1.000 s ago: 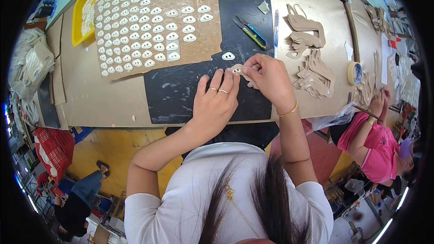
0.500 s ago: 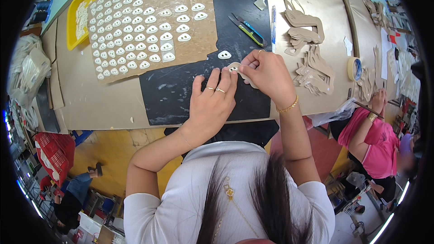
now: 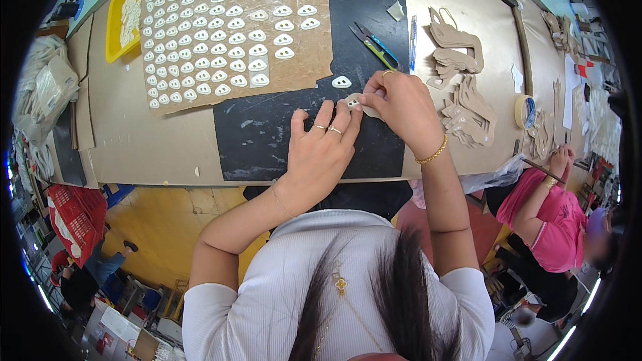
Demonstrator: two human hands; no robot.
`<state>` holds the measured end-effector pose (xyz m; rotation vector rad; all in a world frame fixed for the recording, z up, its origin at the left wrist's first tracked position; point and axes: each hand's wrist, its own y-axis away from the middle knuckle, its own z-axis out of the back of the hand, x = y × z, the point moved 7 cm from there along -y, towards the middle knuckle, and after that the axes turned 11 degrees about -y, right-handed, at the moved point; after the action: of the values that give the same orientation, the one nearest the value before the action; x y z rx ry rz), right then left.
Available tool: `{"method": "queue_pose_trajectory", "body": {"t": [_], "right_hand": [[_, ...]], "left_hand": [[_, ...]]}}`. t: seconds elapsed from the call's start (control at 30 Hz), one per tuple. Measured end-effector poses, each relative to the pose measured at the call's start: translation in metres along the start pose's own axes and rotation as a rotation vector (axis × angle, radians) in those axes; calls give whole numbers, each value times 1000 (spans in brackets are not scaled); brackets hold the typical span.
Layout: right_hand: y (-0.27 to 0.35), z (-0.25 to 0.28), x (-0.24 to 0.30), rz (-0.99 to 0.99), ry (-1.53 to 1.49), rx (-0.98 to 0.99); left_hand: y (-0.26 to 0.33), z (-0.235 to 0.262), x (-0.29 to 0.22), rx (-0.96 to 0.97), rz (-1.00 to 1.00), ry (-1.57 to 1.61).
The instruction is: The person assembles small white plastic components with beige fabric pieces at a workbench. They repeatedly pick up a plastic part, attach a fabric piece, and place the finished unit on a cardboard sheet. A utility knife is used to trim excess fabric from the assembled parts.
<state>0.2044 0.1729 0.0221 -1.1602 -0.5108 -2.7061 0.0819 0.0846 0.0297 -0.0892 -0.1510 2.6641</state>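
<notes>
Head view: left hand palm down, fingers spread, forefinger tip touching the left side of a white two-hole piece; its thumb is hidden, so cannot tell whether it grips from below. Right hand has thumb and forefinger together, clamped on the edge of a tan piece. White two-hole piece lies on top of the tan piece, between the two hands, over a black mat. Ring on the right hand, two rings on the left, gold bracelet on the right wrist.

Just above the hands: one loose white piece on the mat. Snips with green and blue handles lie beyond the right hand, tips pointing up-left; pen upright in frame just right of the mat.

Left: brown board overlapping the mat, rows of white two-hole pieces on it. Yellow tray past it, heaped with small white bits.

Right: two piles of tan cutouts, upper pile and lower pile, on the counter. Farther right, a hammer and a tape roll by its handle.

Outer edge: co-worker in a pink shirt lower right; red crate lower left.
</notes>
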Motion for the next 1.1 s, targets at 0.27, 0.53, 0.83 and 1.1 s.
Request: {"method": "queue_pose_trajectory", "body": {"t": [0.27,0.53,0.83,1.1], "right_hand": [[-1,-1,2,-13,37,-6],[-3,-1,-4,-20,0,5],[-2,-2,5,19,89,-23],[27,29,16,135,-262,-408]], "left_hand": [[2,-2,-4,-35,-32,-26],[-1,0,-3,-11,-28,84],[-3,5,9,-103,-4,309],[-6,4,4,-157,-84,245]]}}
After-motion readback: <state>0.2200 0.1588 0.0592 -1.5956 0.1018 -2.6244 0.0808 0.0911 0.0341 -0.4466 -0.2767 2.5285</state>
